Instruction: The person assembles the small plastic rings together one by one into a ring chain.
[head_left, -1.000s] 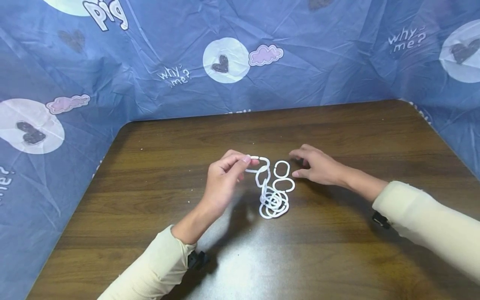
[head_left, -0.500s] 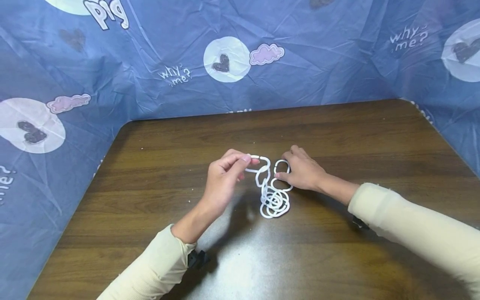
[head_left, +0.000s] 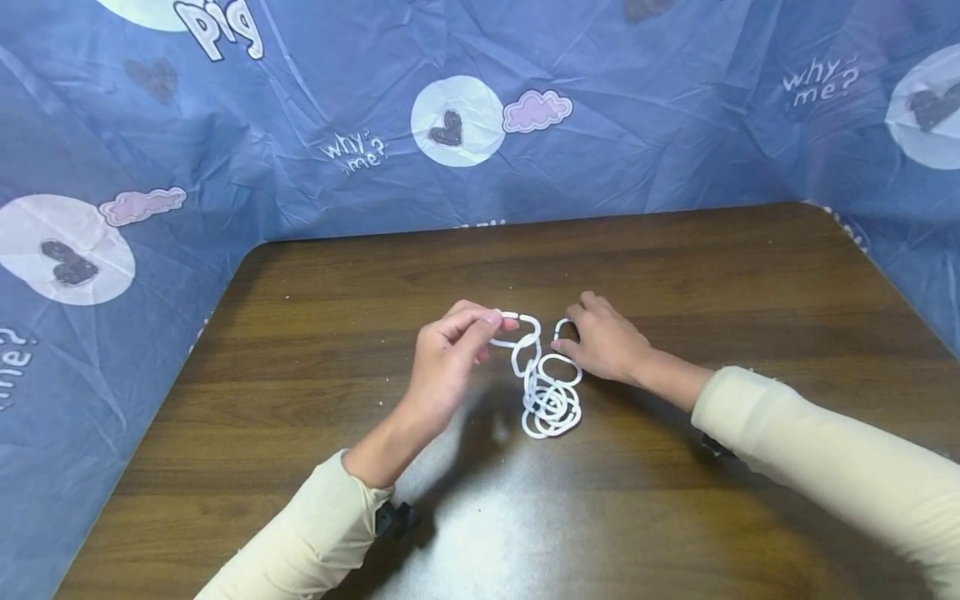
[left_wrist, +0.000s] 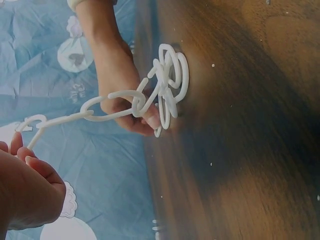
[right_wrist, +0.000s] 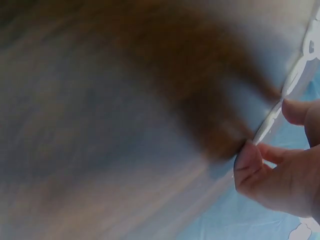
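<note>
A chain of white plastic links [left_wrist: 65, 119] rises from a small pile on the table, also seen in the head view. My left hand [head_left: 448, 354] pinches the top link [head_left: 529, 318] between thumb and fingertips, holding that end raised. Several links stay heaped below, with one oval link [head_left: 560, 356] lying at the pile's far side. Just beyond it, my right hand [head_left: 609, 343] holds a white link [head_left: 557, 327] between thumb and fingers, low at the tabletop. Part of that link is hidden behind the hand. In the right wrist view, the thumb and fingers touch the link [right_wrist: 268, 123].
The brown wooden table [head_left: 360, 275] carries the pile near its middle. A blue printed cloth [head_left: 637, 125] hangs behind the table and at its sides. Small white specks dot the wood.
My right hand has moved left from beside the loose-lying links and now holds the farthest one. The oval link nearest the pile has shifted slightly. My left hand keeps its place.
</note>
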